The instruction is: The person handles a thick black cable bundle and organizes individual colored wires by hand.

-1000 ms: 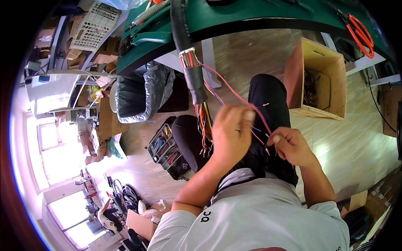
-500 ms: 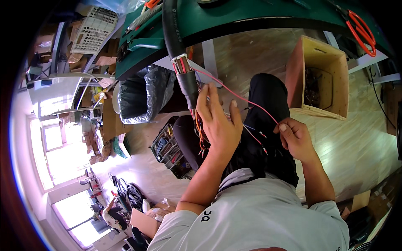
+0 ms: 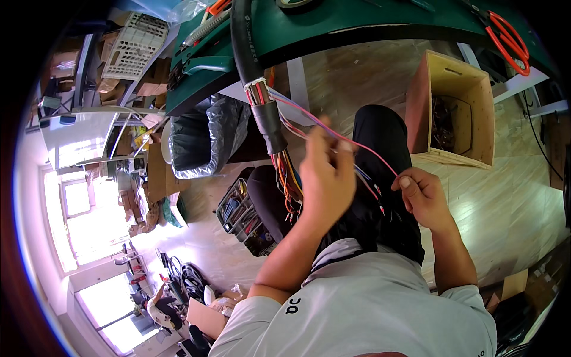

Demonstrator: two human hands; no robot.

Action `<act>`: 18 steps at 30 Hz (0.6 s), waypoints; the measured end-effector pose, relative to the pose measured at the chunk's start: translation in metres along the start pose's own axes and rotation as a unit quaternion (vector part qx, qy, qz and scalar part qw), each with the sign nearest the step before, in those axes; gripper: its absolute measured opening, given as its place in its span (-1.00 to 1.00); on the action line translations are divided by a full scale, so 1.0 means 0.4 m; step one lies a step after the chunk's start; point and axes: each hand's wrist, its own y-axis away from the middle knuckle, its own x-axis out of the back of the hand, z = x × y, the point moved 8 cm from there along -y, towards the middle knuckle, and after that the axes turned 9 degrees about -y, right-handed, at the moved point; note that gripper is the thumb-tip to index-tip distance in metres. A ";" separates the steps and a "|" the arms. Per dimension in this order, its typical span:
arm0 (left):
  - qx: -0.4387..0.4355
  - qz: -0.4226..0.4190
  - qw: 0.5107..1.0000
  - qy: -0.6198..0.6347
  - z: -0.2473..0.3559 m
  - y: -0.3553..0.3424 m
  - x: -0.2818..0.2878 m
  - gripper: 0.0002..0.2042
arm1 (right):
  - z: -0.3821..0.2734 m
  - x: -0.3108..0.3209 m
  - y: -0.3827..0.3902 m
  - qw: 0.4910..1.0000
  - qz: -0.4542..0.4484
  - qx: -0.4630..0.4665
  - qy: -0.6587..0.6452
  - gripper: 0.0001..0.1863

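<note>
In front of the near edge of the green table (image 3: 357, 18), the right hand (image 3: 422, 197) pinches the pink wire (image 3: 372, 151) of the black cable (image 3: 242, 47) and should best tension it gently; the grip of the left hand (image 3: 328, 185) I cannot tell.

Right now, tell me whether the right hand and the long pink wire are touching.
Touching. The head view shows the long pink wire running into the right hand, pinched between thumb and forefinger.
</note>
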 end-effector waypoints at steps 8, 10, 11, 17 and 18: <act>0.052 -0.133 0.970 0.194 -0.012 -0.022 -0.233 -0.76 | -0.135 0.024 0.034 0.995 -0.066 -0.008 0.081 -0.74; 0.051 -0.071 0.982 0.166 -0.078 -0.091 -0.261 -0.73 | -0.130 0.005 0.037 0.989 -0.108 -0.048 0.083 -0.78; 0.052 -0.038 0.987 0.150 -0.108 -0.107 -0.262 -0.72 | -0.124 -0.002 0.040 0.985 -0.131 -0.069 0.084 -0.80; 0.050 -0.210 0.976 0.007 -0.110 0.047 -0.122 -0.66 | -0.082 -0.073 0.042 0.947 -0.308 -0.085 0.023 -0.88; 0.098 -0.228 0.969 -0.024 -0.068 0.071 -0.056 -0.70 | -0.082 -0.073 0.030 0.954 -0.292 -0.061 -0.015 -0.88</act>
